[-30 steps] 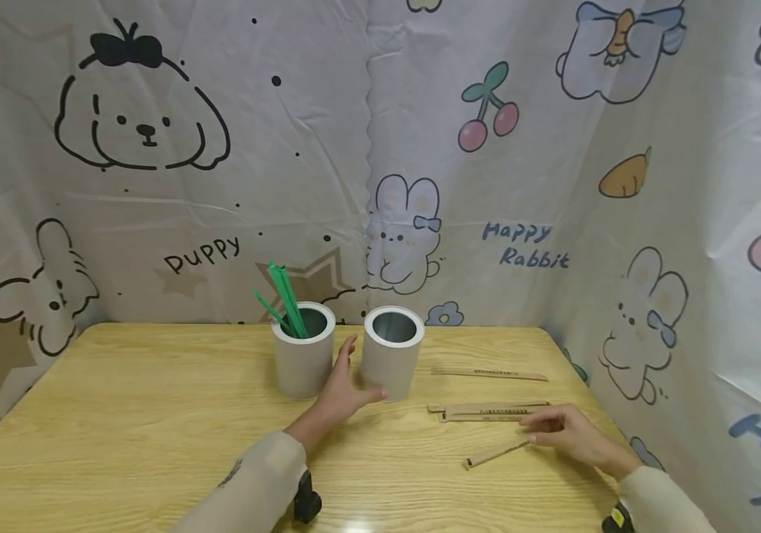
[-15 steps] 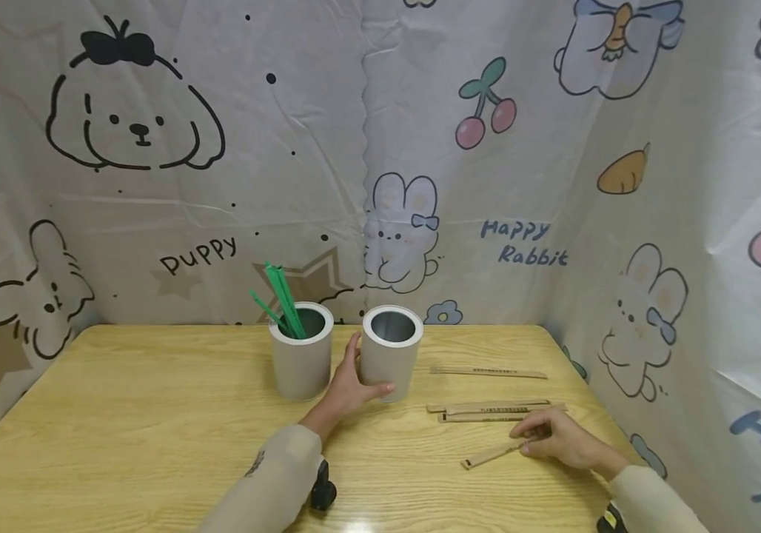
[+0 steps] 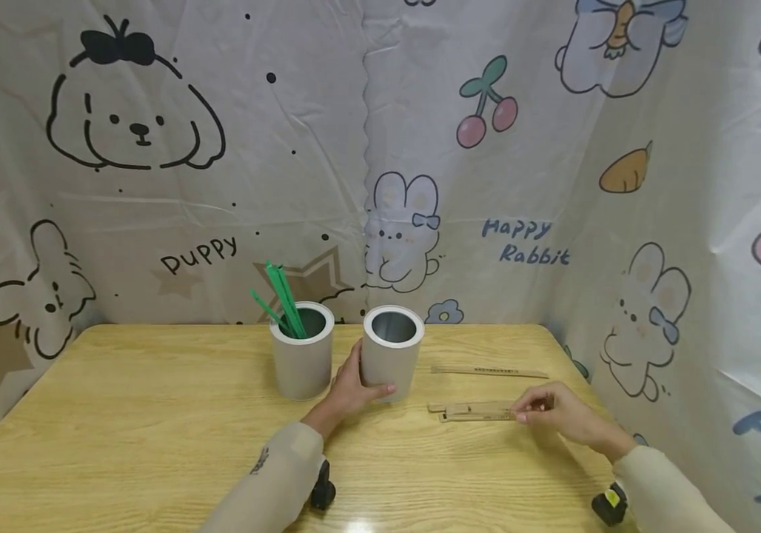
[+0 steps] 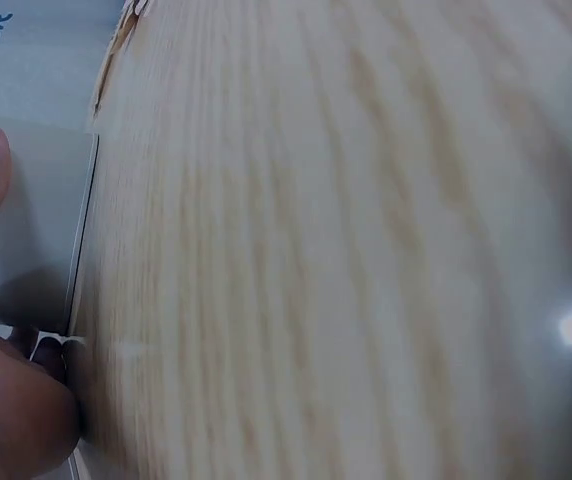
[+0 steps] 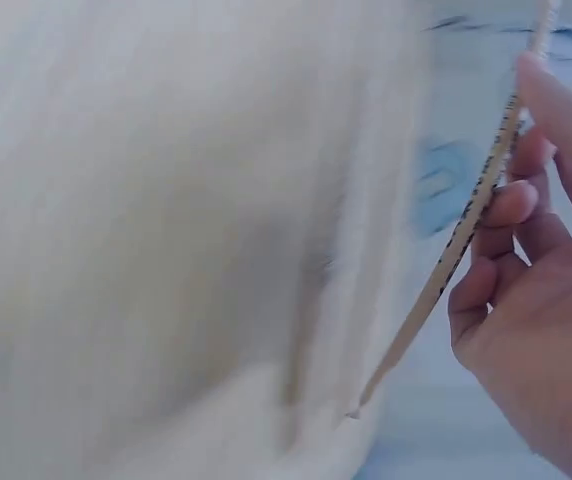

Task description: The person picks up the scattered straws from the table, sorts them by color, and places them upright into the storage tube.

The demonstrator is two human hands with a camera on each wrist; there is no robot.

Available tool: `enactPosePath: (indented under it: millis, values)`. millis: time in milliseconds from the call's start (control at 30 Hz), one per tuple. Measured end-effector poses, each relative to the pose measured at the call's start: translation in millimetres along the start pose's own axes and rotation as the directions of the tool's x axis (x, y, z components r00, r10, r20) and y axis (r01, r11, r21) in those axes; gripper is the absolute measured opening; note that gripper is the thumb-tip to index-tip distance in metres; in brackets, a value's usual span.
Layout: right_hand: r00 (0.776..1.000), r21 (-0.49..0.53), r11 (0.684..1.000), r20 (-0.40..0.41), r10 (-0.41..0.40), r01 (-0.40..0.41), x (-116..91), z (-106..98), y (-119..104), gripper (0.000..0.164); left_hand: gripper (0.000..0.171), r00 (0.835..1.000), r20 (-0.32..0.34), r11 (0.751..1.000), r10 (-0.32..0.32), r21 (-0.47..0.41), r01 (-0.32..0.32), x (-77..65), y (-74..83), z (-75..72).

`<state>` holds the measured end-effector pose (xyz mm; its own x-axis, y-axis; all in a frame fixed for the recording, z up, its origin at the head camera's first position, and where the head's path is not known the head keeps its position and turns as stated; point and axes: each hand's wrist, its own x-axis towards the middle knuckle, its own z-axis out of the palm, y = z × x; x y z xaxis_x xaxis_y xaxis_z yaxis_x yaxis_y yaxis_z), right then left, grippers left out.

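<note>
My left hand point(image 3: 350, 389) grips the right-hand white cylindrical holder point(image 3: 403, 366) low on its side, thumb across the front and fingers behind. In the left wrist view, the thumb lies along the wall of this holder point(image 4: 46, 220). A thin paper-wrapped straw point(image 5: 456, 240) with dark print is pinched between the thumb and fingers of my right hand point(image 3: 557, 414). That hand is above the table at the right, and in the head view its straw overlaps other wrapped straws point(image 3: 470, 417) lying there.
A matching white holder point(image 3: 303, 370) stands left of my left hand, with several green straws point(image 3: 285, 300) leaning in it. One more wrapped straw point(image 3: 490, 371) lies farther back on the wooden table point(image 3: 154, 414). A printed cloth point(image 3: 327, 148) hangs behind.
My left hand has moved right and taken hold of the right holder. My right hand has lifted its straw off the table and carried it up, over the other wrapped straws.
</note>
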<state>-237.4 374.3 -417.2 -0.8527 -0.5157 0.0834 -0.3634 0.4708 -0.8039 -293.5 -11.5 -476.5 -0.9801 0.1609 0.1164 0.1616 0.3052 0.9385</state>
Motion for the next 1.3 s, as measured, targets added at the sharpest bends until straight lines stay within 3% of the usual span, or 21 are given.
enactPosePath:
  millis: [67, 133, 200, 267, 333, 367, 433, 467, 567, 633, 700, 767, 833, 900, 1067, 1167, 1300]
  values:
    - [0.999, 0.111, 0.994, -0.051, -0.012, 0.018, 8, -5, -20, 0.015, 0.108, 1.0, 0.0, 1.0, -0.006, -0.002, 0.006, -0.8, 0.8, 0.3]
    - [0.993, 0.284, 0.955, -0.106, -0.057, 0.085, 20, -9, -43, 0.023, 0.108, 1.0, 0.001, 1.0, -0.015, -0.006, 0.015, -0.8, 0.7, 0.5]
    - [0.979, 0.482, 0.857, -0.167, -0.114, 0.182, 35, -12, -67, 0.03, 0.108, 1.0, 0.002, 1.0, -0.026, -0.007, 0.026, -0.4, 0.2, 0.4]
    - [0.96, 0.655, 0.705, -0.235, -0.152, 0.272, 54, -11, -91, 0.032, 0.108, 1.0, 0.004, 0.999, -0.031, -0.008, 0.031, 0.3, -0.5, 0.4]
    - [0.941, 0.751, 0.57, -0.306, -0.145, 0.332, 75, -7, -114, 0.027, 0.108, 1.0, 0.003, 0.999, -0.031, -0.009, 0.031, 0.7, -1.4, -0.7]
    - [0.934, 0.78, 0.519, -0.336, -0.124, 0.35, 86, -3, -125, 0.025, 0.108, 1.0, 0.002, 1.0, -0.028, -0.01, 0.028, 0.8, -1.6, -1.6]
    - [0.923, 0.806, 0.461, -0.377, -0.081, 0.37, 108, 6, -140, 0.021, 0.107, 1.0, -0.002, 1.0, -0.011, -0.016, 0.011, 1.0, -2.3, -3.0]
    - [0.92, 0.814, 0.451, -0.387, -0.051, 0.368, 119, 12, -146, 0.02, 0.107, 1.0, -0.004, 1.0, -0.007, -0.021, 0.007, 1.0, -2.5, -3.4]
    - [0.923, 0.824, 0.464, -0.383, 0.033, 0.325, 146, 30, -150, 0.024, 0.106, 1.0, -0.007, 0.999, 0.012, -0.031, -0.012, 0.5, -2.6, -3.7]
    - [0.927, 0.828, 0.492, -0.362, 0.102, 0.269, 159, 42, -145, 0.026, 0.105, 1.0, -0.008, 0.999, 0.018, -0.036, -0.018, 0.3, -2.5, -3.1]
    - [0.926, 0.808, 0.561, -0.332, 0.178, 0.182, 168, 51, -136, 0.022, 0.105, 1.0, -0.002, 0.999, 0.024, -0.035, -0.025, -0.1, -2.2, -2.5]
    - [0.924, 0.752, 0.655, -0.299, 0.239, 0.074, 171, 55, -123, 0.018, 0.104, 1.0, 0.002, 0.999, 0.029, -0.032, -0.029, -0.4, -1.9, -2.0]
    - [0.918, 0.67, 0.742, -0.273, 0.286, -0.032, 169, 53, -109, 0.028, 0.104, 1.0, 0.006, 0.999, 0.031, -0.03, -0.031, -0.4, -1.5, -1.0]
    - [0.912, 0.57, 0.813, -0.261, 0.316, -0.118, 161, 46, -96, 0.043, 0.105, 1.0, 0.008, 0.999, 0.028, -0.03, -0.028, -0.2, -1.5, 0.5]
    - [0.918, 0.338, 0.912, -0.232, 0.321, -0.234, 128, 23, -64, 0.053, 0.106, 1.0, 0.004, 0.999, 0.023, -0.03, -0.023, -0.7, -1.4, 1.0]
    - [0.936, 0.183, 0.946, -0.18, 0.301, -0.269, 101, 13, -42, 0.055, 0.107, 1.0, 0.008, 0.999, 0.017, -0.032, -0.016, -1.3, -1.4, 0.2]
    - [0.942, 0.078, 0.954, -0.149, 0.299, -0.291, 65, 7, -13, 0.053, 0.107, 1.0, 0.018, 0.999, 0.007, -0.039, -0.006, -1.3, -1.4, -0.4]
